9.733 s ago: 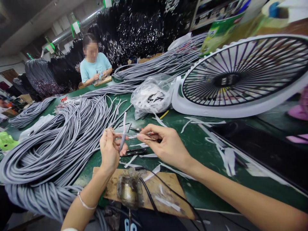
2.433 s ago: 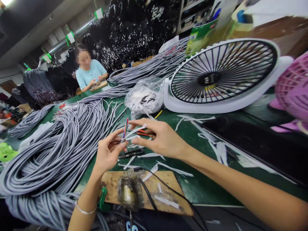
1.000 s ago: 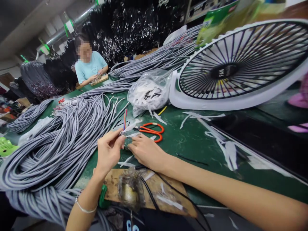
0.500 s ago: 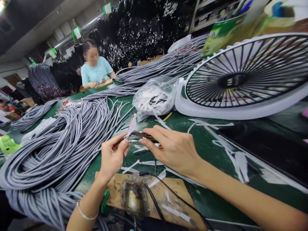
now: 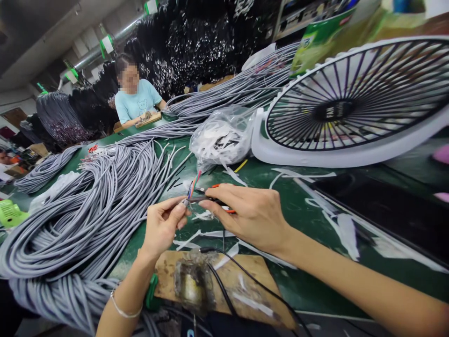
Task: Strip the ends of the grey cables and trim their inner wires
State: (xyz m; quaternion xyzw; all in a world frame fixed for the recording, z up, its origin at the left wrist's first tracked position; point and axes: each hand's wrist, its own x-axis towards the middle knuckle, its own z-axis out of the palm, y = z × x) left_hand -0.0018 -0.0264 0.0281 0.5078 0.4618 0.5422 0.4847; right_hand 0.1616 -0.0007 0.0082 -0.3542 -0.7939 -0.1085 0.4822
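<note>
Between thumb and fingers, my left hand (image 5: 167,223) pinches the end of a grey cable (image 5: 185,202). Thin coloured wires (image 5: 194,185), red, blue and green among them, stick up out of its sheath. My right hand (image 5: 247,210) is closed around wire cutters (image 5: 219,199) with red-orange and black handles. The cutters' jaws reach to the base of the wires, right by my left fingertips. Whether the jaws touch the cable I cannot tell. White strips (image 5: 205,215) lie on the table below the cutters.
Coiled grey cables (image 5: 105,201) cover the left side. A white fan (image 5: 259,140) and a dark flat panel (image 5: 379,210) stand right. A plastic bag of scraps (image 5: 222,140) lies ahead. In front is a wooden board (image 5: 252,271) with a metal device. Across the table sits a person (image 5: 136,100).
The white wrap around the wires at the cable end is gone from them, and the coloured wires now show bare. The cutters' jaws have shifted down to the wires' base.
</note>
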